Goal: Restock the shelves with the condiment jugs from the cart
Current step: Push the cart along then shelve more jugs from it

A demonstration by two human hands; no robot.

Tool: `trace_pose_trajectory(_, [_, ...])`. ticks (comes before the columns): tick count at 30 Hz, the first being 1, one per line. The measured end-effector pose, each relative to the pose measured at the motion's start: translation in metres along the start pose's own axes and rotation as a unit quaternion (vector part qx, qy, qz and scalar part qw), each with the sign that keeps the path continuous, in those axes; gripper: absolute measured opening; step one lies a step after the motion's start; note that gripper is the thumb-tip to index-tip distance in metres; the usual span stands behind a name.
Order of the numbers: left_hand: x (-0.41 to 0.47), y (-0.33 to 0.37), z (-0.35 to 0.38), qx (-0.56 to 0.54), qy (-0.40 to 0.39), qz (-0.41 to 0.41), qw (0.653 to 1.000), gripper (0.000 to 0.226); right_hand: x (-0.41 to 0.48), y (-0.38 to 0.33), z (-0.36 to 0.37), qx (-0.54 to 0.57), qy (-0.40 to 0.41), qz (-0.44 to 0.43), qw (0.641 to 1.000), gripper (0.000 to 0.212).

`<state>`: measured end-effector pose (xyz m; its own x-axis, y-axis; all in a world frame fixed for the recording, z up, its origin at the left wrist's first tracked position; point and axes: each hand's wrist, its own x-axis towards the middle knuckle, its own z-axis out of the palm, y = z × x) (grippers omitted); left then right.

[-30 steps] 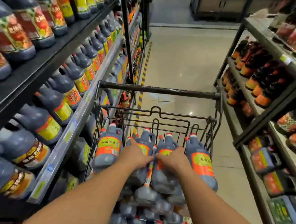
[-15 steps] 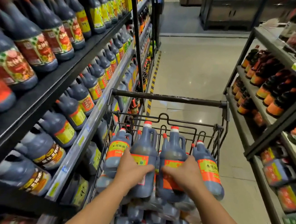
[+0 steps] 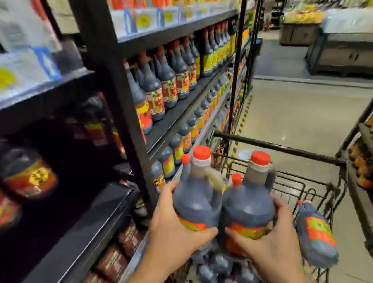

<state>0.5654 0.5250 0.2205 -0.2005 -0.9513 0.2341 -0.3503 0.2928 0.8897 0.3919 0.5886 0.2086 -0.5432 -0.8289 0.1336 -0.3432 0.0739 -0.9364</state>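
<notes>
Two jugs are up out of the cart, held upright and pressed side by side at lower centre of the frame. The left hand cups the left jug from below and from its outer side; the right hand cups the right jug the same way, so each grip is closed around its own jug's base and label. Both long axes run vertically, red caps on top, handles toward the middle and right.

Just behind and below them the cart holds more jugs lying heaped at lower centre, and one leaning jug at lower right.

The shelves stand to the left of the pair, so the left hand is the nearer one and the pair would probably have to swing left, left jug leading. Which slot is free cannot be told; the lower left is dark and blurred.

Against half a second earlier, the jugs have risen clear of the heap, the palms have slid from their fronts down to their bases, and the view has turned left and upward, bringing a higher shelf of bottles and the far aisle into sight
</notes>
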Motion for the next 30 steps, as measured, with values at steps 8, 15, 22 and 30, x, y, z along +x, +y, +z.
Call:
trace_pose_trajectory(8, [-0.048, 0.009, -0.115, 0.02, 0.114, 0.04, 0.993, 0.096, -0.05, -0.07, 0.074, 0.049, -0.053, -0.108, 0.992, 0.103])
trace_pose_trajectory(15, [-0.076, 0.002, -0.174, 0.062, 0.231, -0.006, 0.971, 0.078, -0.076, -0.097, 0.139, 0.099, -0.137, -0.149, 0.974, 0.101])
trace_pose_trajectory(22, [-0.076, -0.038, -0.198, 0.124, 0.345, -0.162, 0.916, 0.089, -0.06, -0.116, 0.201, 0.105, -0.239, -0.188, 0.947, 0.092])
trace_pose_trajectory(30, [-0.048, -0.055, -0.192, 0.097, 0.497, -0.16, 0.847, 0.115, -0.023, -0.125, 0.267, 0.085, -0.309, -0.185, 0.929, 0.095])
